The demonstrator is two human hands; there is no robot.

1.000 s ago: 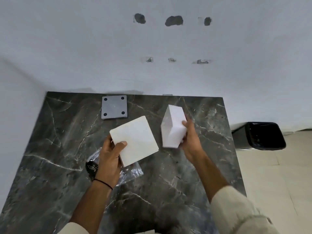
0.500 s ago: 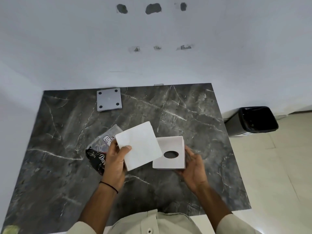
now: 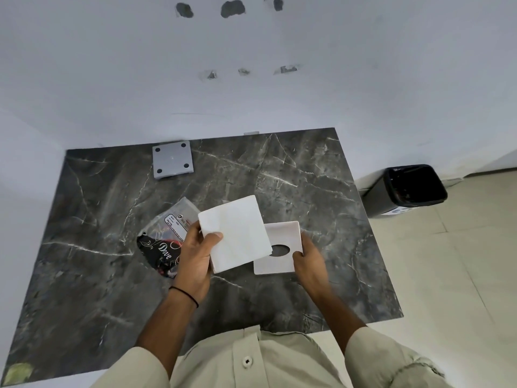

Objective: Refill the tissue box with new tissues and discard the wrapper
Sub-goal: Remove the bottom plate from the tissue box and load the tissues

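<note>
Left hand (image 3: pixel 195 259) grips the tissue stack (image 3: pixel 237 231) at its near-left corner, thumb on top, fingers under. Right hand (image 3: pixel 312 259) holds the tissue box (image 3: pixel 285 233) at its right edge, thumb on the top face beside the oval slot. The stack overlaps the box's left side; can't tell whether the box rests on the worktop (image 3: pixel 279 175) or is held just above it. My read is that the stack is light, soft and loose-leaved, so it will fan or sag if pinched at one corner; better to support it flat across two opposite edges. The box looks rigid, light and smooth, so take it by the side walls. The emptied wrapper (image 3: pixel 165 242) lies flat left of the left hand; it's thin, slick film, so pinch and crumple it. A grey square plate (image 3: pixel 172 159) sits at the back. Polished dark marble, so things probably slide. White wall (image 3: pixel 279 93) behind, black bin (image 3: pixel 414 189) on the tiled floor (image 3: pixel 461 261) to the right, well apart.
</note>
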